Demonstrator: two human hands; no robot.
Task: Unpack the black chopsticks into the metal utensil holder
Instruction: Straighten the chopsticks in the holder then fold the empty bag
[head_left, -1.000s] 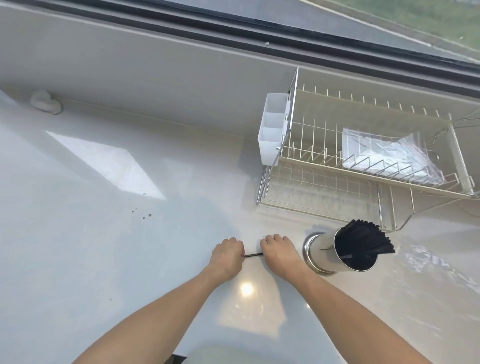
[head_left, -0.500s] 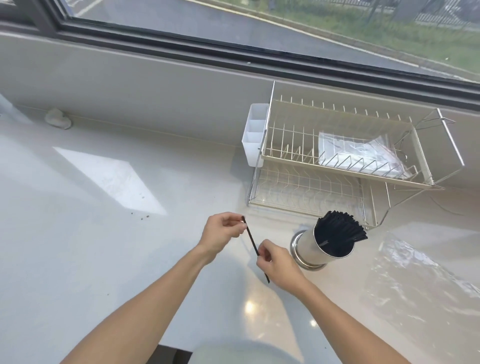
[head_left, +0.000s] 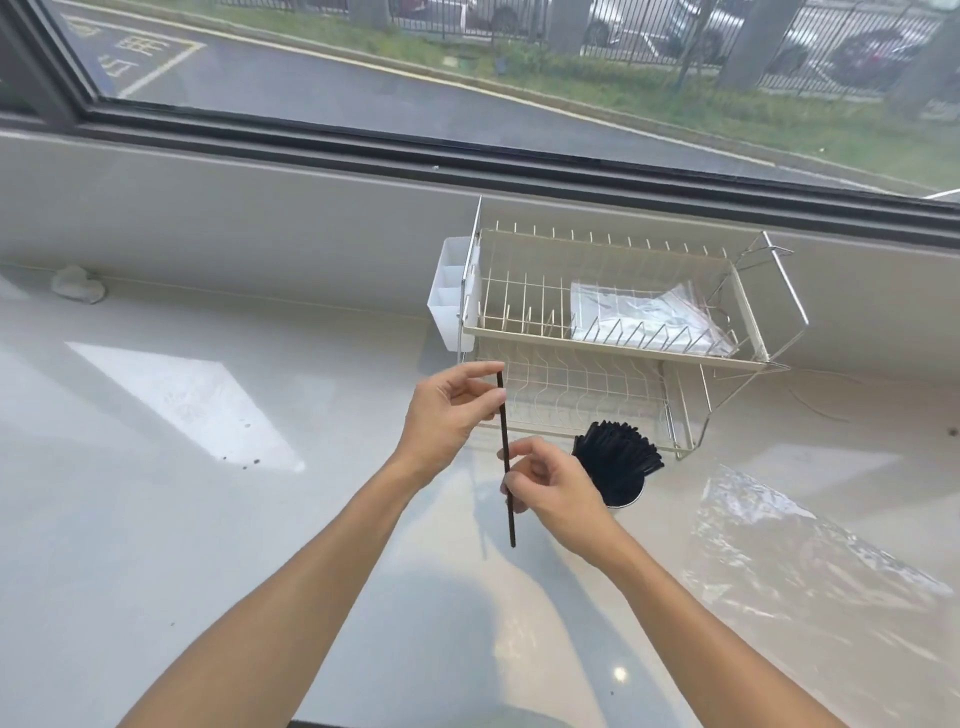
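Note:
Both hands hold one black chopstick (head_left: 503, 431) nearly upright above the white counter (head_left: 260, 545). My left hand (head_left: 449, 410) pinches its top end. Lower down the shaft, my right hand (head_left: 553, 488) grips it with curled fingers, and the tip hangs below. Just right of my right hand stands the metal utensil holder (head_left: 626, 501), mostly hidden by my hand and by the fan of several black chopsticks (head_left: 618, 454) sticking out of it.
A two-tier wire dish rack (head_left: 613, 348) stands behind the holder, with a clear plastic bag (head_left: 644, 317) in its top tier and a white plastic caddy (head_left: 449, 296) on its left side. Crumpled clear plastic wrap (head_left: 779, 551) lies at the right. A window runs along the back.
The chopstick has gone from lying flat on the counter between my fists to being raised and held upright. Both hands have lifted, and the view has tilted up toward the window.

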